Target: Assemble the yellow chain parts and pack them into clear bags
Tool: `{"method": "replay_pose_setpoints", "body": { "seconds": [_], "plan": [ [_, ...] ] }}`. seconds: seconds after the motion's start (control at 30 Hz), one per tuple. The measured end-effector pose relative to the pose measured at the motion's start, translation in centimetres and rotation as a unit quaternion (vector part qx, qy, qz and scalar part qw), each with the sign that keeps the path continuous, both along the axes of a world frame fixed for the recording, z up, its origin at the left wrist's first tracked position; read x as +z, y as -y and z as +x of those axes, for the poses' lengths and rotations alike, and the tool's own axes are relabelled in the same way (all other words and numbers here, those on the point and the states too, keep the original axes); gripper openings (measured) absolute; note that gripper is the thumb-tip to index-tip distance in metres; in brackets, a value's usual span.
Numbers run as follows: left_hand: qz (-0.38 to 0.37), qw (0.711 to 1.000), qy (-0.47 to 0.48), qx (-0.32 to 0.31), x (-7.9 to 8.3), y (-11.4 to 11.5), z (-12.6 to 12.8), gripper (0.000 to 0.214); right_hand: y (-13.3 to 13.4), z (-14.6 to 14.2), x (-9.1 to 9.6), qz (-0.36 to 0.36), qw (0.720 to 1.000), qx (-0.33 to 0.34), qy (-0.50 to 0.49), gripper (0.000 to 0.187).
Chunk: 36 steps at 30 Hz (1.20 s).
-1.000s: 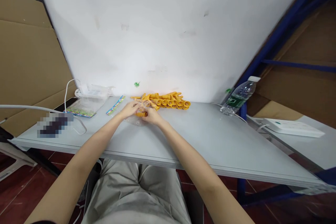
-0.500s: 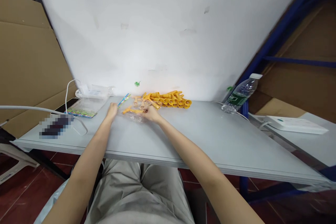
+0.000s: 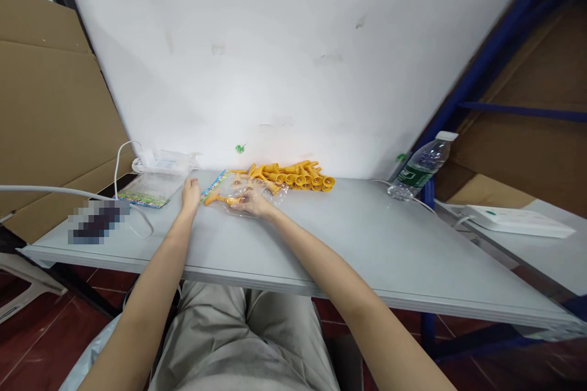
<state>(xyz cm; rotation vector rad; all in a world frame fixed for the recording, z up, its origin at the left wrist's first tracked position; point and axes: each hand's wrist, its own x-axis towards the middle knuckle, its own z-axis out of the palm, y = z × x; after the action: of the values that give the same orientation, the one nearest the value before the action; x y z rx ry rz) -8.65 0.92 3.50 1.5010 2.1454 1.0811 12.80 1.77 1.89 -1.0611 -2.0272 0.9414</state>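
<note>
A clear plastic bag [image 3: 244, 186] with a colourful printed strip lies on the table, slanting up and to the right. My right hand [image 3: 253, 202] is at its near side, closed around one end of a yellow plastic piece [image 3: 214, 198]; whether the fingers are inside the film I cannot tell. Beside the strip's lower end, my left hand [image 3: 191, 193] is closed with fingers curled, and what it grips is hidden. Just behind and right of the bag lies a pile of similar yellow plastic pieces [image 3: 300, 179], with round, cup-like ends facing me.
Left of my hands are another clear bag with a printed edge [image 3: 144, 197], a white cable [image 3: 117, 165] and a pixelated dark object [image 3: 98, 222]. A tilted water bottle [image 3: 419, 169] stands at the right. The white wall [image 3: 293, 73] closes off the back; cardboard [image 3: 41, 110] rises at left.
My right hand has shifted left and slightly nearer me with the yellow piece. The bag now lies flatter, its printed strip showing wider. My left hand has moved slightly left.
</note>
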Motion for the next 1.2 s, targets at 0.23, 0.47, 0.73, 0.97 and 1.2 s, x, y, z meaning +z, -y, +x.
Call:
{"method": "replay_pose_setpoints", "body": {
  "seconds": [0.23,0.47,0.73,0.97,1.2],
  "plan": [
    [0.027,0.986,-0.068,-0.153,-0.4,0.7,1.9,0.041,-1.1,-0.8,-0.1,-0.031,0.996,0.081,-0.001,0.035],
    [-0.109,0.952,-0.196,-0.209,-1.6,0.3,1.3,0.050,-1.6,-1.8,1.1,-0.126,0.979,0.155,0.033,0.041],
    [-0.180,0.938,-0.247,-0.166,-1.3,0.0,0.1,0.056,-3.1,1.6,3.1,-0.038,0.997,-0.050,-0.032,0.020],
    [-0.192,0.940,-0.247,-0.133,-1.9,-0.6,-2.2,0.057,-3.7,3.0,1.2,0.050,0.971,-0.199,0.120,0.035],
    [-0.205,0.932,-0.261,-0.148,-1.9,-0.8,-2.3,0.059,-3.4,1.7,1.1,0.061,0.970,-0.055,0.231,0.042]
  ]
}}
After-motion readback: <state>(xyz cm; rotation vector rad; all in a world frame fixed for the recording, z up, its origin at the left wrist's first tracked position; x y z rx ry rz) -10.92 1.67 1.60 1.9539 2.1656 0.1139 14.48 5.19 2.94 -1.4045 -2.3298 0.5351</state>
